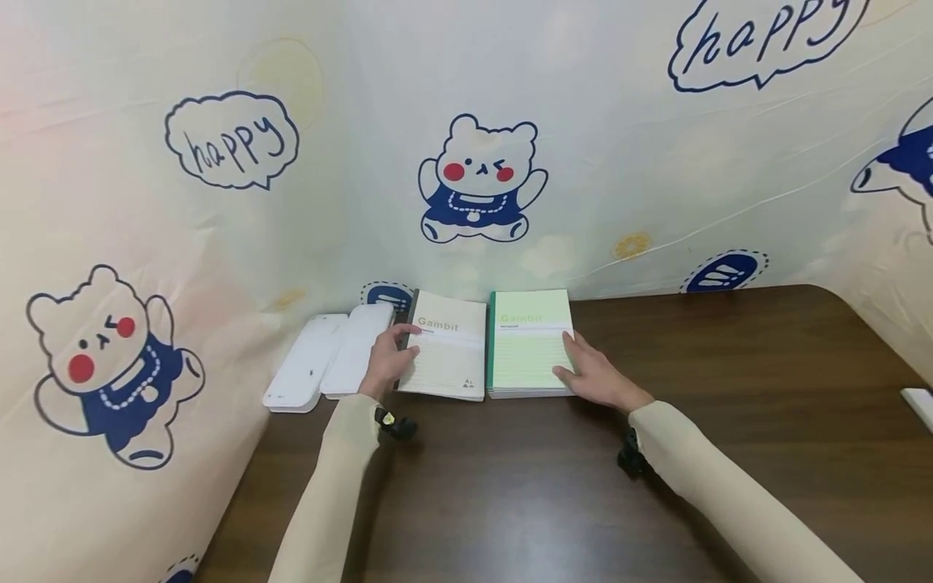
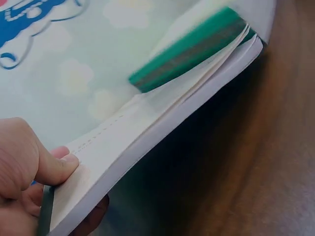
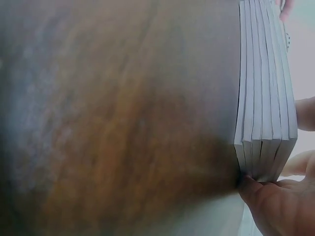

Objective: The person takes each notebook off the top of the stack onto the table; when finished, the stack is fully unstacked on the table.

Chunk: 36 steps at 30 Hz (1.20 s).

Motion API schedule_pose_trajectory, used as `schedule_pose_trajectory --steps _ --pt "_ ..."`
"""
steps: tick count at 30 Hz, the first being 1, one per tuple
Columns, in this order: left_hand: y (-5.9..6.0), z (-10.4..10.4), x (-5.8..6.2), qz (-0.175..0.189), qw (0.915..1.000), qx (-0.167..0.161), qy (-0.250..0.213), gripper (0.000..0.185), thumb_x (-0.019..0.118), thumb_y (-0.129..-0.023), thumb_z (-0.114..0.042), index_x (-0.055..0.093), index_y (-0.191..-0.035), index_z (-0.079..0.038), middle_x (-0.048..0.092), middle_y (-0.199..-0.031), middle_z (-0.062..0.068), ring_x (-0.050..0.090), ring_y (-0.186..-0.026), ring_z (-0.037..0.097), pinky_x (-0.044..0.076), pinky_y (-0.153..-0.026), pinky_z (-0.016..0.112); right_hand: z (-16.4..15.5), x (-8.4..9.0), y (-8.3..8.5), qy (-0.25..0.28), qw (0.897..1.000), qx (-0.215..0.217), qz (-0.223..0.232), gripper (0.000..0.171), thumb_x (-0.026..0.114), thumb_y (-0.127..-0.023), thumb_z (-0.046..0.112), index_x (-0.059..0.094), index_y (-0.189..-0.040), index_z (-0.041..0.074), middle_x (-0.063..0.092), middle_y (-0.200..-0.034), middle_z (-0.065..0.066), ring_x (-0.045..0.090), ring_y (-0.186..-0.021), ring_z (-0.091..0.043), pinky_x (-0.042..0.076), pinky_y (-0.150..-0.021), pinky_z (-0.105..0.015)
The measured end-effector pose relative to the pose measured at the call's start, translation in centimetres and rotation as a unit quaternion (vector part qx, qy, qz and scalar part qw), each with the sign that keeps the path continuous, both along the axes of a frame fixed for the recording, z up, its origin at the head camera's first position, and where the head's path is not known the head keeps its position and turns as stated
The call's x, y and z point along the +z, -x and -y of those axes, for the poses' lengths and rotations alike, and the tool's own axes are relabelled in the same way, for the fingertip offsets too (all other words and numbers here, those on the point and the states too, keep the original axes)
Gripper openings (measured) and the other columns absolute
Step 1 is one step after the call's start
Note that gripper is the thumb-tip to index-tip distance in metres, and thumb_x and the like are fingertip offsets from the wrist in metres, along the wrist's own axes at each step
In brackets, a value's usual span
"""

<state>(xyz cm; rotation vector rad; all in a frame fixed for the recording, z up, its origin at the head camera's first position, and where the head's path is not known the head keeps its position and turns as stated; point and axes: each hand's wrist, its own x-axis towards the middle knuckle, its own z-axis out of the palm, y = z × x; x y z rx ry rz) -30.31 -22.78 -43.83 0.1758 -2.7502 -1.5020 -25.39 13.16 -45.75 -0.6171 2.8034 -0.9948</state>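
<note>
At the bench's (image 1: 729, 389) back left edge lie two white cases (image 1: 328, 360). The left hand (image 1: 386, 364) pinches the cream notebook's (image 1: 446, 356) spine edge. Beside it, the right hand (image 1: 598, 379) grips the green notebook stack (image 1: 528, 344). Both piles sit flat, touching, not yet merged.

Table (image 1: 729, 389): dark brown wood; right-rear corner rounded
Backdrop (image 1: 619, 146): cream sheet w/ cartoon bears in blue dresses, "happy" speech bubbles; wraps round left, rear & right sides
White cases (image 1: 328, 360): two long flat white items side by side at table's left-rear, against backdrop; exact type unclear
White object (image 1: 920, 405): at right edge; mostly cut off by frame
</note>
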Motion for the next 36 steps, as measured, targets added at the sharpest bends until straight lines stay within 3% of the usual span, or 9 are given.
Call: schedule_pose_trajectory --steps 8,13,17,21,23,26,29,31,36 --pt "0.0 -0.8 -1.6 -0.009 0.9932 -0.028 0.113 0.036 0.057 -0.089 0.0 0.059 -0.125 -0.004 0.052 -0.139 0.022 0.046 -0.132 0.036 0.035 -0.112 0.05 0.0 -0.3 0.0 -0.01 1.0 -0.005 -0.001 0.072 0.05 -0.099 0.023 0.015 -0.148 -0.014 0.014 -0.156 -0.034 0.016 -0.145 -0.047 0.024 -0.115 -0.06" --pt "-0.5 -1.5 -1.8 -0.038 0.9843 -0.027 0.17 0.037 0.057 -0.082 0.003 0.064 -0.118 0.003 0.061 -0.12 0.027 0.056 -0.115 0.04 0.043 -0.103 0.05 0.0 -0.4 -0.1 -0.006 1.0 -0.005 0.001 0.071 0.05 -0.099 0.023 0.014 -0.149 -0.013 0.014 -0.155 -0.035 0.016 -0.144 -0.048 0.024 -0.115 -0.06" --pt "-0.8 -2.1 -1.8 -0.045 0.9716 -0.025 0.231 0.035 0.058 -0.078 0.001 0.066 -0.112 0.005 0.064 -0.111 0.028 0.053 -0.111 0.044 0.039 -0.102 0.054 0.0 -0.4 0.0 -0.007 1.0 -0.009 -0.002 0.071 0.05 -0.098 0.022 0.015 -0.148 -0.013 0.014 -0.155 -0.036 0.016 -0.144 -0.048 0.024 -0.115 -0.06" --pt "-0.8 -3.1 -1.6 -0.051 0.9635 -0.017 0.262 0.035 0.06 -0.078 -0.003 0.066 -0.112 0.004 0.059 -0.117 0.029 0.047 -0.113 0.046 0.038 -0.098 0.057 0.0 -0.4 0.1 -0.004 1.0 -0.013 0.002 0.071 0.05 -0.098 0.022 0.014 -0.149 -0.013 0.012 -0.156 -0.034 0.015 -0.145 -0.047 0.023 -0.116 -0.059" --pt "-0.7 -4.0 -1.5 -0.076 0.9652 -0.03 0.249 0.035 0.061 -0.08 -0.005 0.066 -0.114 0.004 0.057 -0.119 0.029 0.046 -0.115 0.045 0.038 -0.099 0.056 0.1 -0.5 0.2 -0.004 1.0 -0.014 0.006 0.071 0.049 -0.099 0.023 0.013 -0.149 -0.012 0.01 -0.157 -0.033 0.015 -0.146 -0.046 0.022 -0.116 -0.059" --pt "-0.7 -5.9 -1.1 -0.089 0.976 -0.088 0.178 0.037 0.061 -0.087 -0.012 0.062 -0.123 0.0 0.056 -0.128 0.025 0.052 -0.119 0.041 0.042 -0.102 0.052 0.1 -0.4 0.2 -0.002 1.0 -0.016 0.01 0.072 0.049 -0.099 0.024 0.012 -0.15 -0.012 0.009 -0.157 -0.033 0.015 -0.146 -0.045 0.022 -0.117 -0.058" --pt "-0.9 -8.1 -0.9 -0.045 0.9848 -0.147 0.081 0.044 0.061 -0.093 -0.022 0.055 -0.134 -0.008 0.053 -0.139 0.018 0.055 -0.125 0.035 0.046 -0.103 0.048 0.1 -0.2 0.2 -0.004 1.0 -0.017 0.009 0.072 0.049 -0.099 0.024 0.013 -0.149 -0.012 0.011 -0.156 -0.034 0.015 -0.146 -0.046 0.022 -0.117 -0.059" --pt "-1.0 -9.3 -1.0 -0.01 0.9858 -0.163 0.038 0.05 0.063 -0.094 -0.026 0.049 -0.14 -0.012 0.048 -0.146 0.015 0.052 -0.13 0.034 0.046 -0.105 0.047 0.1 -0.1 0.2 -0.003 1.0 -0.017 0.009 0.072 0.05 -0.099 0.023 0.013 -0.149 -0.012 0.011 -0.156 -0.034 0.015 -0.146 -0.046 0.022 -0.117 -0.059" --pt "-1.3 -11.1 -1.7 0.0 0.9838 -0.175 0.039 0.062 0.066 -0.091 -0.025 0.041 -0.147 -0.011 0.048 -0.146 0.014 0.049 -0.133 0.03 0.045 -0.107 0.043 0.1 -0.1 0.1 -0.003 1.0 -0.018 0.014 0.072 0.049 -0.099 0.024 0.013 -0.15 -0.012 0.011 -0.157 -0.032 0.013 -0.146 -0.045 0.021 -0.117 -0.059"
